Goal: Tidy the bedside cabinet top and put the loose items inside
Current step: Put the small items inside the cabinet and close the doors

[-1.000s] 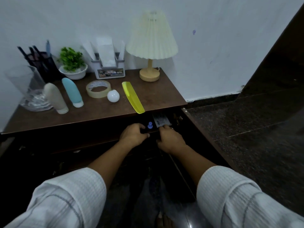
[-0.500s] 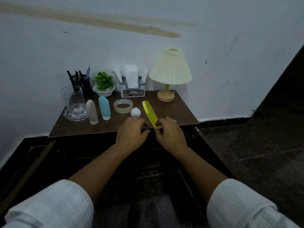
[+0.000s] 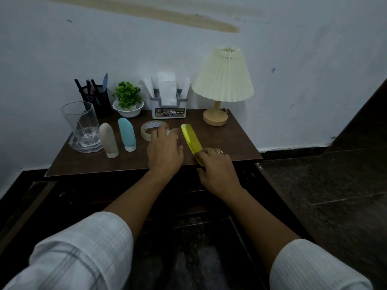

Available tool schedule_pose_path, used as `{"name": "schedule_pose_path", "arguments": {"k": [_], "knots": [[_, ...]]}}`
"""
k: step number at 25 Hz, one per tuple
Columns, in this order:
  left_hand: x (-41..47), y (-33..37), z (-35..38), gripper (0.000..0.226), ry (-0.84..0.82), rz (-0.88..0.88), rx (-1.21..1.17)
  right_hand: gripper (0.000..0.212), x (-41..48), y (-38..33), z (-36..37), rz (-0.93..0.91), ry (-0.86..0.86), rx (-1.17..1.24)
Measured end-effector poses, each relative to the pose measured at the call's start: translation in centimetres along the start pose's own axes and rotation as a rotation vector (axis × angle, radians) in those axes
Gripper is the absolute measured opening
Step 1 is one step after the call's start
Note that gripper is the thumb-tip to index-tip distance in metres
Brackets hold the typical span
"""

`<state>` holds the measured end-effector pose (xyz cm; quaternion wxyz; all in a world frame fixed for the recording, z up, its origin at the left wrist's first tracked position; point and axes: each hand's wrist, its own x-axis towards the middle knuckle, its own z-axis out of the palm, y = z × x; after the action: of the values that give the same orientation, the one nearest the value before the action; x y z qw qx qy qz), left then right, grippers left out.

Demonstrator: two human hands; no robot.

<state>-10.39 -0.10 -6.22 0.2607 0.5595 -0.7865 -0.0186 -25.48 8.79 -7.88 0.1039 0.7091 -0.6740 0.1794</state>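
Right hand [image 3: 217,168] at the cabinet top's [image 3: 230,141] front edge, fingers curled on the near end of the yellow comb [image 3: 191,141]; thumb below the edge, so grip looks narrow, pinching it. Comb runs away from that grip. Left hand [image 3: 164,152] lies spread over the white ball [image 3: 169,132], fingertips touching the tape roll [image 3: 149,130] beyond; cannot tell if it grasps.
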Motion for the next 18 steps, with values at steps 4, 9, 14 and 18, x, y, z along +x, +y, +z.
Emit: {"name": "schedule_pose_path", "arguments": {"k": [4, 9, 14, 18], "knots": [[0.9, -0.5, 0.2, 0.052, -0.069, 0.035, 0.045, 0.034, 0.2, 0.2, -0.1, 0.006, 0.009, -0.002], [0.3, 0.2, -0.2, 0.040, -0.092, 0.063, -0.018, 0.032, -0.6, 0.1, -0.8, 0.027, 0.001, -0.026], [-2.1, 0.5, -1.6, 0.037, -0.160, 0.146, -0.149, 0.027, -3.3, -0.4, -1.6, 0.268, -0.003, 0.311], [-4.3, 1.2, -2.3, 0.036, -0.161, 0.161, -0.221, 0.019, -2.6, -1.2, -2.2, 0.660, 0.092, 0.868]]}}
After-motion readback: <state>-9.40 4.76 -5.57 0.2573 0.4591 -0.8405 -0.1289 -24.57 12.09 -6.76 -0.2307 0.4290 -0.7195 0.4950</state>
